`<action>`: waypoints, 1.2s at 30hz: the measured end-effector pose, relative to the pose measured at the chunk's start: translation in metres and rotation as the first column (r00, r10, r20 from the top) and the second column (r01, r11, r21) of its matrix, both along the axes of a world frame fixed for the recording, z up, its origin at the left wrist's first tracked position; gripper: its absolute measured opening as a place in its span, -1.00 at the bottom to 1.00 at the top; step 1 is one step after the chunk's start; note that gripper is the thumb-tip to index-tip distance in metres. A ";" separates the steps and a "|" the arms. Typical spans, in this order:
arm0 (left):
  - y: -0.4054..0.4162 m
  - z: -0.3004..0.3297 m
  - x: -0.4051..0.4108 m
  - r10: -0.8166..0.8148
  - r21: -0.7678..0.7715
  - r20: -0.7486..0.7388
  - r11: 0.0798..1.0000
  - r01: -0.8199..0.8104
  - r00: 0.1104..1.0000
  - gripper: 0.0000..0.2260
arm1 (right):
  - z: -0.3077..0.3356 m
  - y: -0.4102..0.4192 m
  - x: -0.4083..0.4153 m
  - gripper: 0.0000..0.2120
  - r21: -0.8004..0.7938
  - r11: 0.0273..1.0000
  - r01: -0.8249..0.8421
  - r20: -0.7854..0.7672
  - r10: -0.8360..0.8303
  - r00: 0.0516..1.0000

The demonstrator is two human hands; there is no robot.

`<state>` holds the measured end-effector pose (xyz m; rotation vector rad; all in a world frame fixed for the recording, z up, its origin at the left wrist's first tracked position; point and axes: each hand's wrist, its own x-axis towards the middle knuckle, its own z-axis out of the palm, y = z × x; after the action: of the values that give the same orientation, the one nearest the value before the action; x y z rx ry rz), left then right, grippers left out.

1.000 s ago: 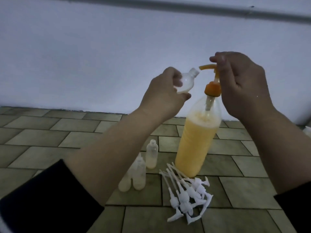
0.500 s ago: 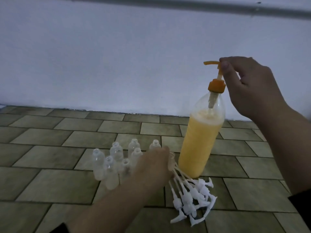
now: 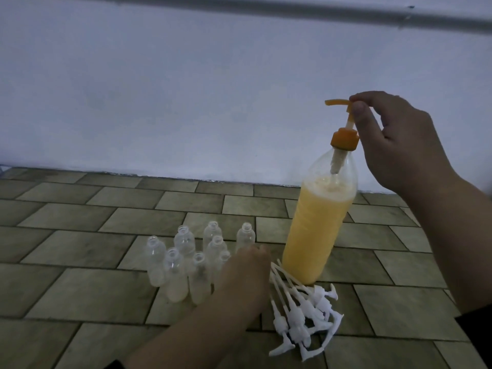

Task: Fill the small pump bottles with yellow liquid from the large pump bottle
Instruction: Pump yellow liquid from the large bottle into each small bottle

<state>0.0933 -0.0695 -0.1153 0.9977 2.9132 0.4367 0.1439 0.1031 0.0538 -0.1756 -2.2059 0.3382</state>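
Large pump bottle (image 3: 319, 230) stands upright on the tiled floor (image 3: 80, 288), toward the wall (image 3: 186, 102), right of centre. Clear body, yellow liquid up to roughly the shoulder, orange collar, orange spout pointing left, plunger raised.

Right hand (image 3: 394, 145) is up at the pump head: thumb and forefinger pinch the back end of the spout, other fingers loosely curled behind. Forearm runs off toward the right edge of the floor, dark sleeve just showing.

Left hand (image 3: 247, 265) is low, reaching into the right side of the small pump bottles (image 3: 186, 262). Seen from the back only, fingers hidden behind it, so can't tell if it's gripping a bottle or just touching one.

Small bottles: cluster of nine or so, clear, uncapped, upright, packed touching each other, just left of the large bottle. The near ones look to have a pale fill in the bottom; the far ones look empty, but light is dim, hard to be sure.

Loose white pump tops (image 3: 303, 315) lie in a pile on the floor right in front of the large bottle's base, dip tubes fanned toward the bottle and the left hand, heads toward the near edge. Tube tips touch or nearly touch the bottle base.

Grey pipe (image 3: 266, 9) runs along the wall up top.
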 end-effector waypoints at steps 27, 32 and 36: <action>-0.038 0.021 -0.011 -0.088 -0.340 -0.360 0.939 -0.043 0.929 -0.62 | -0.001 0.014 -0.013 -0.50 0.050 0.997 -0.061 0.057 0.058 0.997; -0.056 0.065 0.000 0.038 -0.007 -0.166 0.999 -0.040 0.985 -0.61 | -0.006 0.016 -0.014 -0.49 0.060 0.997 -0.042 0.044 0.040 0.998; -0.087 0.122 -0.008 -0.059 0.421 0.138 0.907 -0.005 0.989 -0.65 | -0.006 0.012 -0.016 -0.48 0.065 0.998 -0.021 0.040 0.019 0.999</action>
<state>0.0851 -0.1568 0.0070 0.9890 2.7221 1.1231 0.1277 0.1154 0.0479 -0.1255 -2.2552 0.2755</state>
